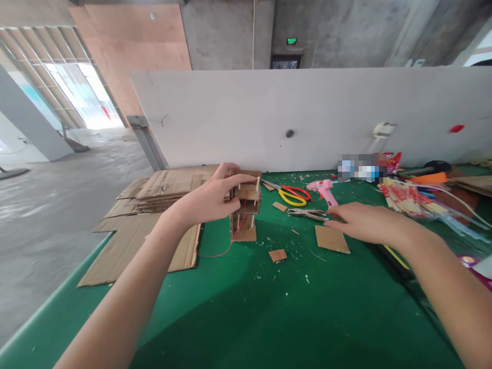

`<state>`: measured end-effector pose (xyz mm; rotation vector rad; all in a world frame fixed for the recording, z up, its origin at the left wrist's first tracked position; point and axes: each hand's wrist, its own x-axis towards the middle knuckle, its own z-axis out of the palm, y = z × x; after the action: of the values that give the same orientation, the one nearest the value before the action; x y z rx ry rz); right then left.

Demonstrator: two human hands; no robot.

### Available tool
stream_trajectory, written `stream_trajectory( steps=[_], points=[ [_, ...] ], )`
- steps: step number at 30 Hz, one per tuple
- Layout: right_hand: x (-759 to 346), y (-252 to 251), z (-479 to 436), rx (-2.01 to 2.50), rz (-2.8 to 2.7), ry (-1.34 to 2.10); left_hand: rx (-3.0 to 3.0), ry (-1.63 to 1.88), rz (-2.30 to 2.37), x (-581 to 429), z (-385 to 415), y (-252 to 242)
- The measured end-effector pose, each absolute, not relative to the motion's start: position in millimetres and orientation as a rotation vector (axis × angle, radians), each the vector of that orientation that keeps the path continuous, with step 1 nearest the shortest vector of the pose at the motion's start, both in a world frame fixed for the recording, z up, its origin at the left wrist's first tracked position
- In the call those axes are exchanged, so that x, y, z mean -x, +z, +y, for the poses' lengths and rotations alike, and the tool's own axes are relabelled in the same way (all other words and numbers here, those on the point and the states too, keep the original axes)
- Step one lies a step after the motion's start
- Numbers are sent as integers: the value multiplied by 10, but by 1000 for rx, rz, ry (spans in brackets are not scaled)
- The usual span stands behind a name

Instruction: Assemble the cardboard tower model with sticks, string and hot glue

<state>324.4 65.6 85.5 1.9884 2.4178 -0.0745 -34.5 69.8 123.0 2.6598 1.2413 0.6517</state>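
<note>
green felt table [246,307]: left hand [209,202] fingers clamped on small cardboard-and-stick tower [245,211]; right hand [361,223] fingers together, flat by metal hole punch [307,213] right of tower. loose red string [221,251] could snag, tipping tower.

The left hand [209,201] covers the near left side of the small cardboard tower [246,210], so how the fingers meet that side cannot be told. The right hand [363,223] hides the far end of the hole punch [307,213] and the pink glue gun [326,190]'s lower part; whether it touches either is unclear. Far right, a packet [363,169] is blurred out and unreadable. Both forearms run off the near edge, and the cardboard sheets [146,215]' print is too small to read
</note>
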Motion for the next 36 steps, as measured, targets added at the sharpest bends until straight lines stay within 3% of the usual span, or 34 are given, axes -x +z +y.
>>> stream_trajectory(
  steps=[5, 11, 29, 36],
  points=[
    [-2307, 1324, 563, -1951, 2905, -367, -2658, 764, 1214, 315, 675, 1229],
    [-1870, 1195, 878, -1766, 3366, -703, -2618, 985, 1388, 120, 684, 1359],
    [-1812, 1081, 958, -1761, 3415, -497, -2550, 1006, 1414, -81, 822, 1461],
    [-1826, 1033, 983, -1779, 3430, -445, -2387, 1541, 1461, 72, 802, 1466]
  ],
)
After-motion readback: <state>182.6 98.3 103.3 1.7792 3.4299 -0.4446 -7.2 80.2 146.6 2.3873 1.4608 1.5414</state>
